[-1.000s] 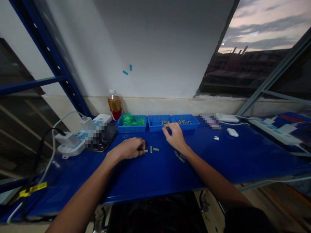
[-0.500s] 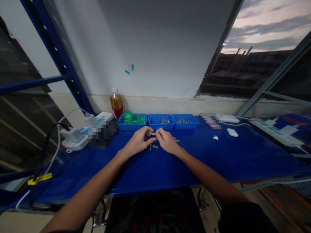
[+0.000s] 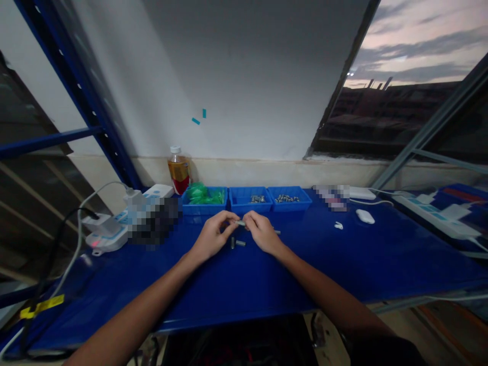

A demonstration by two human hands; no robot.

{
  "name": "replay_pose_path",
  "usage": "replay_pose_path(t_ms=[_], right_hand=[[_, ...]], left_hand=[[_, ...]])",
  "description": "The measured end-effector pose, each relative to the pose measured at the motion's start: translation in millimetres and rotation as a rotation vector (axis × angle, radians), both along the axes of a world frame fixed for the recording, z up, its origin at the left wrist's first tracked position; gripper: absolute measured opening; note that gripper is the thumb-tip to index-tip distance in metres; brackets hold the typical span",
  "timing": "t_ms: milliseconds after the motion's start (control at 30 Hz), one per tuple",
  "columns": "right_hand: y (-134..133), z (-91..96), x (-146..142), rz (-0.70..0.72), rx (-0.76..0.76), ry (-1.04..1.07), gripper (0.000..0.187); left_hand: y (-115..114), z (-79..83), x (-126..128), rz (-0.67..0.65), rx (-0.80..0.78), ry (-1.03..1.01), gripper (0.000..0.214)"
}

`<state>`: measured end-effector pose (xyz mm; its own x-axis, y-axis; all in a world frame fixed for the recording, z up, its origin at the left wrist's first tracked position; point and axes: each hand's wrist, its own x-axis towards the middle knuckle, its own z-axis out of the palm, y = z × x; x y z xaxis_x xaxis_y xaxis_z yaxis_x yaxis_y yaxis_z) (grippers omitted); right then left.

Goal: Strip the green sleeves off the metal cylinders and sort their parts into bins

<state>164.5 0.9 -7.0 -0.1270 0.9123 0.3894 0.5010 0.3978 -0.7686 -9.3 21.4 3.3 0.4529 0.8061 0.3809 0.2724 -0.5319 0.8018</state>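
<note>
Between my two hands, above the blue table, is a small grey metal cylinder (image 3: pixel 240 222). My left hand (image 3: pixel 214 233) pinches its left end with thumb and fingers. The fingers of my right hand (image 3: pixel 261 230) are closed on the other end and cover it. Below the hands, one short metal cylinder (image 3: pixel 233 243) stands or lies pointing away from me, and another metal cylinder (image 3: pixel 240 243) lies crosswise beside it. One more metal piece (image 3: pixel 277 232) shows partly behind my right hand.
Three blue bins line the wall: one with green plastic (image 3: pixel 206 208), two with small metal parts (image 3: pixel 250 207) (image 3: pixel 290 206). A drink bottle (image 3: pixel 179 170) and a power strip (image 3: pixel 109 240) are at left. A white earbud case (image 3: pixel 365 217), an earbud (image 3: pixel 338 225) and another power strip (image 3: pixel 438 216) are at right.
My head view has tilted up slightly, so the table sits lower in the picture. Both hands still hold the metal cylinder; my left thumb and fingers have shifted slightly, showing more of it.
</note>
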Motion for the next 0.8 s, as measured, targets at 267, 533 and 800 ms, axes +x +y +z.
replay_pose_path(t_ms=[267,533,800], right_hand=[[-2,3.9,2,0.101,-0.131,-0.028,0.031],[28,1.4,34,-0.194,0.179,-0.196,0.014],[61,-6.2,81,-0.549,0.267,-0.449,0.03]], left_hand=[[-3,-5.3,3,-0.006,0.234,0.02,0.011],[9,2.1,-19,-0.115,0.193,0.42,0.041],[12,2.0,-22,-0.254,0.174,0.627,0.016]])
